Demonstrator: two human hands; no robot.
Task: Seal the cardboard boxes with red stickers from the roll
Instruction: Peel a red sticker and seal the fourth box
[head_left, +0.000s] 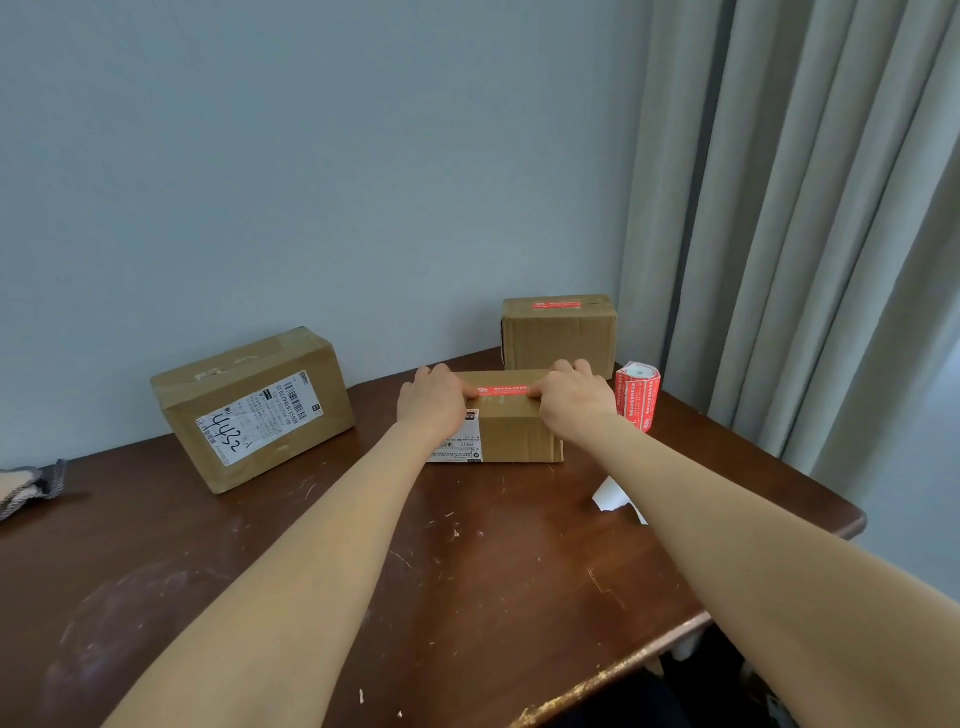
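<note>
red sticker (501, 389) lies flat along the top of the small cardboard box (519, 439) at the middle of the wooden table (467, 571). its long axis runs side to side, straight from one hand to the other. the left hand (431, 402) covers the sticker's left end and the right hand (571, 400) its right end. each hand lies over the box top with its fingers bent toward the far edge and a thumb pressed down near the strip. neither pinches anything, and only the middle stretch of the strip shows between them.

this looks like the pressing-down step. what it calls for is a rub along that side-to-side line, each thumb working its own half, so the strip beds over the flap seam. whether the ends wrap down the sides is hidden by the hands.

the sticker roll (638, 396) stands upright just beside the right hand, well apart from the left, so the right hand looks better placed to fetch the next strip. a white backing scrap (613, 499) lies near the right forearm.

the rear box (558, 338) by the curtain (779, 234) already carries its own red strip (556, 304). the large box (249, 410) with the shipping label shows no red on the faces in view. it sits off to the left, nearer the left hand, and seems the one left to do.
</note>
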